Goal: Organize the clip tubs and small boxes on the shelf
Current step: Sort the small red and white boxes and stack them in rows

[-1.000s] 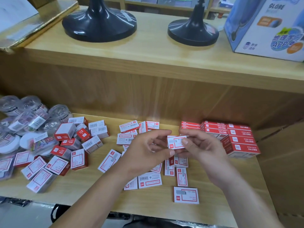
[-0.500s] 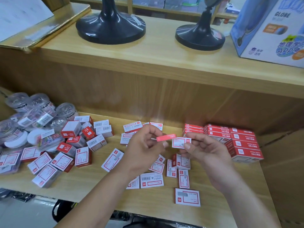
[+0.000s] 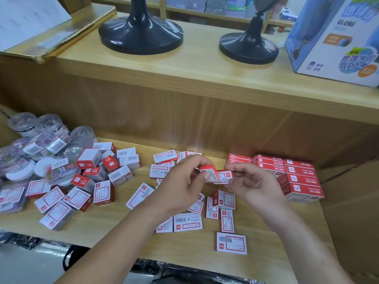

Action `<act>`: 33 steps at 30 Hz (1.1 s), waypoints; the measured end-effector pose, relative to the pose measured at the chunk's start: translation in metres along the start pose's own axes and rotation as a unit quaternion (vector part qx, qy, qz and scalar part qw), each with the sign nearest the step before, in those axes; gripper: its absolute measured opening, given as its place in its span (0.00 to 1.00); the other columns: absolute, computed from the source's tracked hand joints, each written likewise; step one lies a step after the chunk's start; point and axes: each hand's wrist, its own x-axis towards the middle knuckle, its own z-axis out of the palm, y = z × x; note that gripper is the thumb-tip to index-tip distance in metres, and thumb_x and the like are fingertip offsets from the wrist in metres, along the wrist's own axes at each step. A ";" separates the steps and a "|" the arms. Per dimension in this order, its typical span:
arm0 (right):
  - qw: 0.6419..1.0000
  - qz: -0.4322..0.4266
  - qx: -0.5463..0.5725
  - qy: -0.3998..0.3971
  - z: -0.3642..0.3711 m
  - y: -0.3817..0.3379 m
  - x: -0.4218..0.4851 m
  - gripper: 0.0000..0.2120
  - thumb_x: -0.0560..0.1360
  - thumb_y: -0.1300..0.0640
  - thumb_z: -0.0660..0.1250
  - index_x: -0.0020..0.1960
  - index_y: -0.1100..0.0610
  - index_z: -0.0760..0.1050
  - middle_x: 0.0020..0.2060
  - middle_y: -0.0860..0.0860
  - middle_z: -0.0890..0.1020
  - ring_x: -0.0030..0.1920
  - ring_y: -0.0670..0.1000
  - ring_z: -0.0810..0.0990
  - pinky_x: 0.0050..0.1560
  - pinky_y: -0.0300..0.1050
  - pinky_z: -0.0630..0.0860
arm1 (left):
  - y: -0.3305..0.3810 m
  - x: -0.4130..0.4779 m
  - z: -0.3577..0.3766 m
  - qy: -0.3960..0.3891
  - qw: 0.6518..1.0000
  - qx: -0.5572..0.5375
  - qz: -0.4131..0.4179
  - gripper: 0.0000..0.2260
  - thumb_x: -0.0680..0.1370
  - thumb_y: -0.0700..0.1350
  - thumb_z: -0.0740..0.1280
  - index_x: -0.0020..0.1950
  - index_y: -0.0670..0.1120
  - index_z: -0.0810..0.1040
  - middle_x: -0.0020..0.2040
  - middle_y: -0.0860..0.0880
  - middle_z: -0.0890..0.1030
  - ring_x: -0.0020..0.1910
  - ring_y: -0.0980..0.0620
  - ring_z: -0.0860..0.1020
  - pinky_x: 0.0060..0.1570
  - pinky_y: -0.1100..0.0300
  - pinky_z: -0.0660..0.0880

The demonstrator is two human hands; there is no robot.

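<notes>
Above the middle of the lower wooden shelf, my left hand pinches a small red-and-white box, tilted on edge. My right hand pinches a second small box right beside it; the two boxes touch. Several loose small boxes lie flat under my hands. A neat stack of red boxes stands at the right back. Larger loose boxes are heaped at the left beside clear round clip tubs.
The upper shelf overhangs the work area and carries two black round stands and a blue globe carton. A cardboard wall closes the right side. Bare wood shows along the front edge at the left.
My left hand has turned its box from flat edge-on to tilted upright and brought it against the box in my right hand. The view has shifted slightly.
</notes>
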 end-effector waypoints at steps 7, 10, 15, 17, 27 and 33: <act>0.999 -0.021 0.013 -0.031 0.001 -0.005 0.001 0.12 0.71 0.64 0.77 0.52 0.53 0.83 0.45 0.54 0.85 0.46 0.52 0.81 0.56 0.51 0.80 | 0.003 0.001 0.012 -0.007 0.996 0.039 0.074 0.25 0.83 0.36 0.64 0.77 0.56 0.69 0.53 0.58 0.73 0.48 0.55 0.75 0.50 0.67 0.71; 0.999 -0.024 0.034 -0.034 -0.001 -0.004 0.000 0.10 0.74 0.68 0.73 0.53 0.59 0.81 0.43 0.54 0.86 0.46 0.58 0.85 0.50 0.50 0.84 | 0.004 0.004 0.015 0.075 0.996 -0.020 0.045 0.19 0.78 0.36 0.72 0.66 0.52 0.79 0.53 0.57 0.76 0.44 0.51 0.79 0.46 0.62 0.76; 0.997 -0.032 0.060 -0.035 -0.003 0.003 0.000 0.17 0.76 0.70 0.70 0.60 0.54 0.82 0.46 0.67 0.80 0.45 0.65 0.84 0.47 0.47 0.83 | -0.006 0.007 0.017 0.130 0.988 -0.078 0.025 0.06 0.74 0.38 0.77 0.48 0.46 0.86 0.48 0.55 0.81 0.46 0.48 0.82 0.46 0.51 0.81; 0.996 -0.038 0.058 -0.047 -0.002 0.005 0.001 0.19 0.77 0.70 0.68 0.62 0.52 0.81 0.45 0.65 0.78 0.44 0.58 0.83 0.47 0.44 0.82 | -0.008 0.008 0.020 0.110 0.992 -0.060 0.034 0.04 0.75 0.38 0.76 0.47 0.46 0.87 0.46 0.55 0.82 0.46 0.49 0.82 0.45 0.50 0.79; 0.998 -0.058 0.014 -0.027 -0.011 0.018 0.014 0.12 0.78 0.66 0.69 0.58 0.54 0.80 0.50 0.58 0.84 0.53 0.59 0.84 0.55 0.53 0.82 | -0.011 0.012 0.022 0.020 0.997 -0.077 -0.002 0.12 0.78 0.37 0.73 0.59 0.48 0.84 0.54 0.54 0.84 0.52 0.52 0.84 0.55 0.53 0.81; 0.987 -0.108 -0.114 -0.037 -0.013 0.019 0.026 0.14 0.79 0.64 0.67 0.59 0.46 0.78 0.49 0.42 0.85 0.53 0.45 0.83 0.54 0.37 0.78 | -0.008 0.026 0.017 0.015 1.000 -0.009 -0.022 0.15 0.78 0.40 0.73 0.63 0.51 0.82 0.50 0.59 0.84 0.49 0.62 0.82 0.51 0.67 0.77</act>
